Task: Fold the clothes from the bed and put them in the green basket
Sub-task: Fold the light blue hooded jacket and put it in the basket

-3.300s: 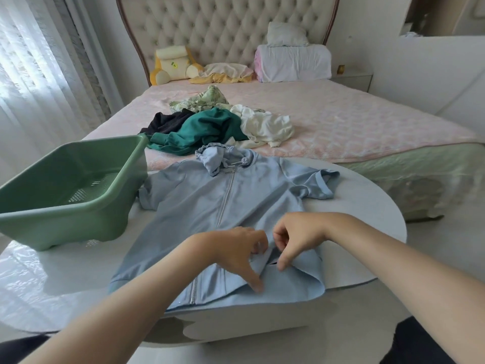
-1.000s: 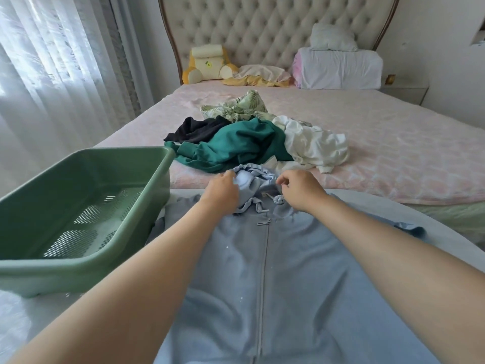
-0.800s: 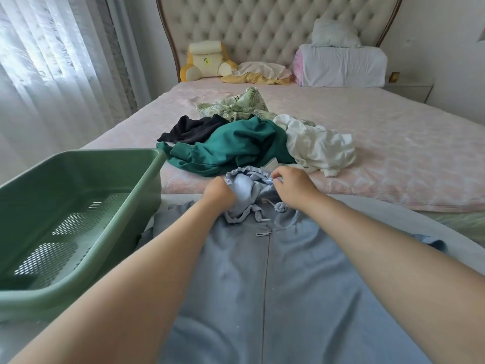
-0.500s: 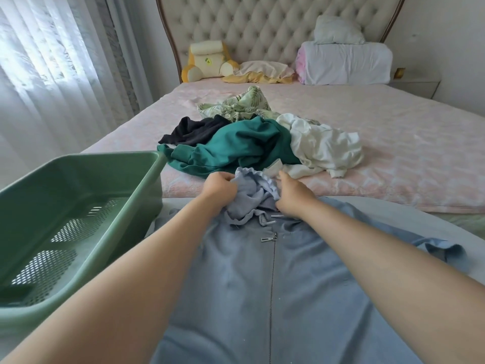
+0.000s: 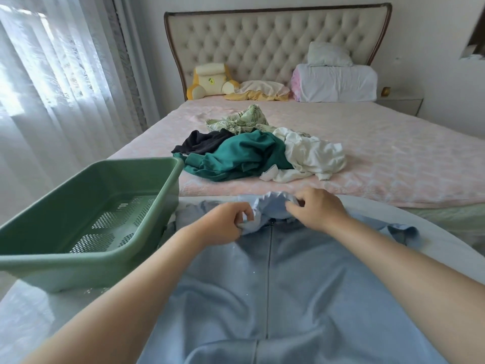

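A light blue zip-up hoodie (image 5: 267, 285) lies flat, zipper up, on the white round table (image 5: 446, 248) in front of me. Its hood (image 5: 270, 208) is bunched at the far end. My left hand (image 5: 225, 224) grips the hood's left edge. My right hand (image 5: 317, 208) pinches the hood's right edge. The green basket (image 5: 86, 214) stands on the table to the left, with nothing in it. On the pink bed (image 5: 393, 153) beyond lies a pile of clothes: a dark green garment (image 5: 241, 156), a white one (image 5: 312, 156), a black one (image 5: 202, 141) and a leaf-print one (image 5: 241, 119).
Pillows (image 5: 336, 80) and a yellow cushion (image 5: 210, 80) lie against the tufted headboard. White curtains (image 5: 52, 88) hang at the left. A nightstand (image 5: 401, 103) stands at the bed's right.
My hands went from the hoodie's hem up to its hood and took hold of it. In the last half second they pulled the hood's edges apart, spreading it wider.
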The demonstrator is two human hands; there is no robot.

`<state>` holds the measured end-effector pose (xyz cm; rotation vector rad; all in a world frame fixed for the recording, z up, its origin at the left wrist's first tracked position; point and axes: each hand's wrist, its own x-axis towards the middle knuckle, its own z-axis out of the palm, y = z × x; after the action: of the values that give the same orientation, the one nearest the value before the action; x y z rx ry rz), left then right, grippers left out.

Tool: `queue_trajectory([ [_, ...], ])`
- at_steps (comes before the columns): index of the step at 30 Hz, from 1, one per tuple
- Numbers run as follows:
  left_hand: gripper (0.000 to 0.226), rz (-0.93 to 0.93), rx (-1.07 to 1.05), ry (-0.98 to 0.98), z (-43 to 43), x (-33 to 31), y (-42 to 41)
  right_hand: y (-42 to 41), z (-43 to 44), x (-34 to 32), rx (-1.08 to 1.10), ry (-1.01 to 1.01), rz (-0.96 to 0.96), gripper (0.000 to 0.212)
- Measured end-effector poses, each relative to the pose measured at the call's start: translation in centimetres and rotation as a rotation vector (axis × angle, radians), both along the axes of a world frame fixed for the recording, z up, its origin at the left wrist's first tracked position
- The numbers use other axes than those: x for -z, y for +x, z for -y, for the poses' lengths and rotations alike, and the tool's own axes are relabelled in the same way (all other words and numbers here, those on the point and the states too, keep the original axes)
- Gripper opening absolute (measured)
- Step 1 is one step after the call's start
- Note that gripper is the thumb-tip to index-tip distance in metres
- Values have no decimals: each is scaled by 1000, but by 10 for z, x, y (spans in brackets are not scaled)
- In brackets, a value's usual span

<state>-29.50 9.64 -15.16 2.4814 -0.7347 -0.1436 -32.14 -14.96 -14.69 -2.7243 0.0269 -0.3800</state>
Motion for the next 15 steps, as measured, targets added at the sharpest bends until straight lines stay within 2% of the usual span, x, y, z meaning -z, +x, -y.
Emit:
queue_trajectory([
  [2,33,40,35,37,-5,9,-22,-22,3,5,-82,-135,-61,41],
  [4,30,21,77,110,-11,13,-39,-43,7,7,-165,-315,-212,34],
  [7,26,-191,154,356,-15,12,-56,-70,8,7,-256,-403,-487,24],
  [9,26,-264,109,359,-13,12,-62,-80,5,7,-285,-330,-550,22],
  [11,31,-113,68,316,-6,11,-62,-82,-4,9,-303,-171,-489,19],
  [13,26,82,26,230,2,13,-58,-79,-11,16,-283,-27,-362,20],
  [15,22,173,21,138,9,24,-51,-76,-16,23,-240,57,-248,20],
])
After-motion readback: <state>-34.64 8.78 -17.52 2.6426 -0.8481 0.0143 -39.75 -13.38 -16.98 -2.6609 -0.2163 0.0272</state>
